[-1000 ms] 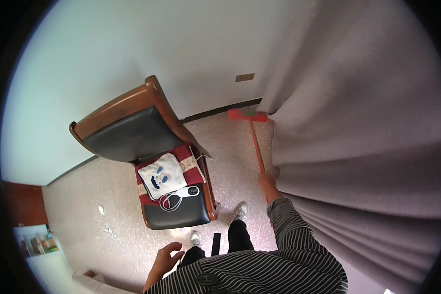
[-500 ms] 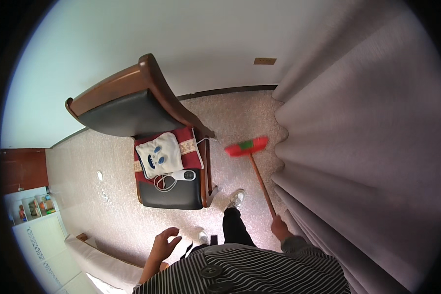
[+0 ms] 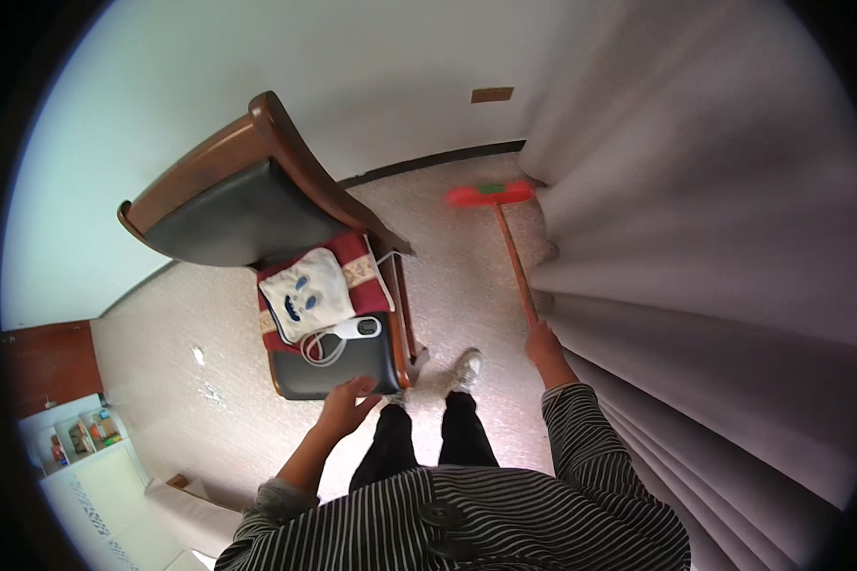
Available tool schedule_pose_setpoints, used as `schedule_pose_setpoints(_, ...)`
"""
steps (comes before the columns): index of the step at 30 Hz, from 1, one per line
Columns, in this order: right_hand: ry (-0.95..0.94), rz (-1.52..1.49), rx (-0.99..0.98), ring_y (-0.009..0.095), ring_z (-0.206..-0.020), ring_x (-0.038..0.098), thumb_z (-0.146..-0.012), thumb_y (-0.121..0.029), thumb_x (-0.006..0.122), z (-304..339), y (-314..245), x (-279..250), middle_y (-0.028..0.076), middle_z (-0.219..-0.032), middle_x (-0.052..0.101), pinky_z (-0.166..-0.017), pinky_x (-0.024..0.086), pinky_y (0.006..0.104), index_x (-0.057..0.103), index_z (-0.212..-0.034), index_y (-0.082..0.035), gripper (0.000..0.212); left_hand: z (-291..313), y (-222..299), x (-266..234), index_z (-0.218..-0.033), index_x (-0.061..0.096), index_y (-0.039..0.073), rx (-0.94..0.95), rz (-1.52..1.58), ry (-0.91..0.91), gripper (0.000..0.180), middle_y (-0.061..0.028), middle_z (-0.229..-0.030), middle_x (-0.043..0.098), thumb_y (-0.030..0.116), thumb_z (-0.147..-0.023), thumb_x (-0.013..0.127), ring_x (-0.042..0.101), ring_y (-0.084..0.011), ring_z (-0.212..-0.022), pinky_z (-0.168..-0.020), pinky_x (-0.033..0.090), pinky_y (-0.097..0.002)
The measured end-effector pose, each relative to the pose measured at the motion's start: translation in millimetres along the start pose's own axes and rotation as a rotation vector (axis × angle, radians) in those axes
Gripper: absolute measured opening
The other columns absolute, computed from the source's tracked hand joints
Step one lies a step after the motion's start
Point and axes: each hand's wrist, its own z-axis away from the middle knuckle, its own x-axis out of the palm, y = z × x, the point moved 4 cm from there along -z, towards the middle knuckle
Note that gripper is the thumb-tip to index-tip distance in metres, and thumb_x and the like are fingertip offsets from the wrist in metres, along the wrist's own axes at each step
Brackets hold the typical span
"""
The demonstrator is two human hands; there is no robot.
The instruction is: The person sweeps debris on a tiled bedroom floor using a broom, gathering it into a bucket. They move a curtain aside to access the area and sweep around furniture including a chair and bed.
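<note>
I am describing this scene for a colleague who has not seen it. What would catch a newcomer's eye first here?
First, the red broom, its head blurred low beside the long grey curtain on the right, held by the right hand. Next, the wooden armchair with dark cushions in the middle, carrying a white cloth with blue marks on red fabric and a small white device with a cord. The left hand rests at its seat's front edge.

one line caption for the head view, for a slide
Right hand holds a red broom by the curtain; left hand touches the chair.
</note>
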Motion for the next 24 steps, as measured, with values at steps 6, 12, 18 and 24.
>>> schedule_pose_setpoints(6,0.04,-0.016,0.115,0.032,-0.069,0.057,-0.082,-0.016,0.036,38.6,33.7,123.9,0.019,-0.079,0.056,-0.054,0.045,0.0424,0.043,-0.098,0.0,0.024,-180.5,-4.6,30.9,-0.093,0.05,0.004,0.177,-0.352,0.103,0.027,-0.0153,-0.088,0.054,0.017,-0.07,0.054,0.052,-0.0305,-0.082,-0.069,0.043,-0.0396)
schedule_pose_setpoints(12,-0.033,0.426,0.097,0.028,-0.062,0.056,-0.078,-0.017,0.043,245.2,94.6,183.6,0.017,-0.071,0.055,-0.052,0.043,0.0413,0.041,-0.106,0.001,0.033,-314.1,-96.1,81.1,-0.107,0.043,0.003,0.399,-0.928,0.162,0.044,-0.0125,-0.111,0.043,0.017,-0.068,0.055,0.043,-0.0245,-0.101,-0.085,0.031,-0.0411)
schedule_pose_setpoints(18,-0.457,-0.125,0.579,0.038,-0.08,0.054,-0.07,-0.036,0.054,261.7,68.4,202.7,0.022,-0.085,0.056,-0.072,0.042,0.0455,0.041,-0.101,-0.003,0.047,-347.4,-122.0,101.5,-0.096,0.053,0.006,0.229,-1.068,-0.122,0.025,-0.0094,-0.108,0.047,0.016,-0.074,0.046,0.047,-0.0206,-0.095,-0.082,0.033,-0.0395)
schedule_pose_setpoints(24,-0.284,-0.108,0.619,0.037,-0.08,0.054,-0.076,-0.044,0.045,200.8,21.7,165.5,0.023,-0.082,0.056,-0.07,0.042,0.0451,0.051,-0.089,-0.004,0.042,-354.1,-142.7,90.2,-0.09,0.059,0.007,0.142,-1.074,-0.132,0.021,-0.0106,-0.106,0.049,0.014,-0.076,0.044,0.052,-0.0199,-0.09,-0.071,0.045,-0.0336)
